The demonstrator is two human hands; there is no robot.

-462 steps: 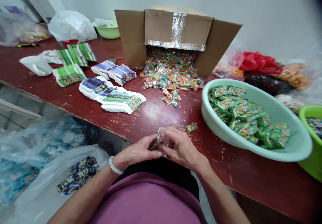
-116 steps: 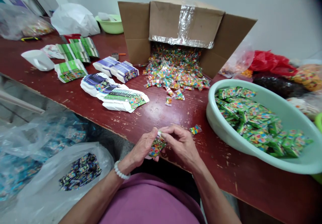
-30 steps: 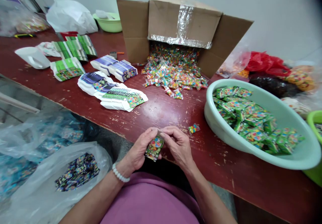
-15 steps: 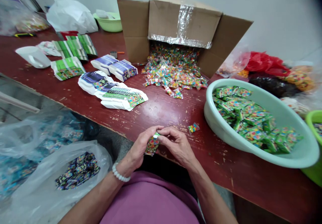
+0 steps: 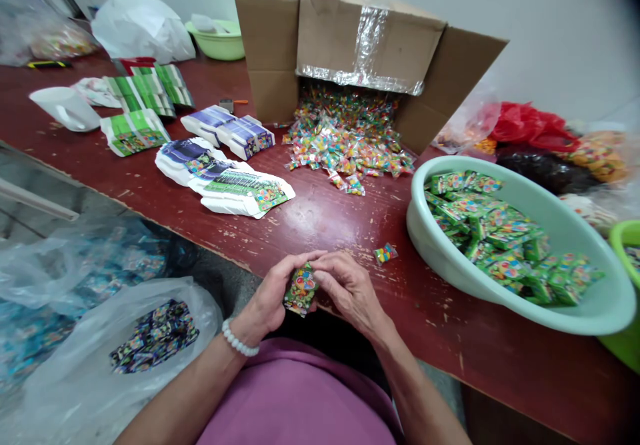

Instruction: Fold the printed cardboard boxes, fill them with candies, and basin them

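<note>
Both of my hands hold one small green printed box (image 5: 300,290) just in front of my body, at the near edge of the red table (image 5: 320,215). My left hand (image 5: 273,295) cups its lower part. My right hand (image 5: 347,288) pinches its top end. A single small candy packet (image 5: 385,254) lies on the table just right of my right hand. A pale green basin (image 5: 590,298) with several filled green boxes (image 5: 495,232) stands to the right.
A cardboard box (image 5: 360,45) lies on its side at the back, candy packets (image 5: 345,145) spilling out. Flat unfolded boxes (image 5: 225,182) lie left of centre. Clear plastic bags (image 5: 100,338) with dark packets hang below the table edge at left. A green tub (image 5: 627,245) sits far right.
My fingers have worked at the top end of the small green box and turned it slightly, so its printed face shows more. Everything on the table has stayed in place.
</note>
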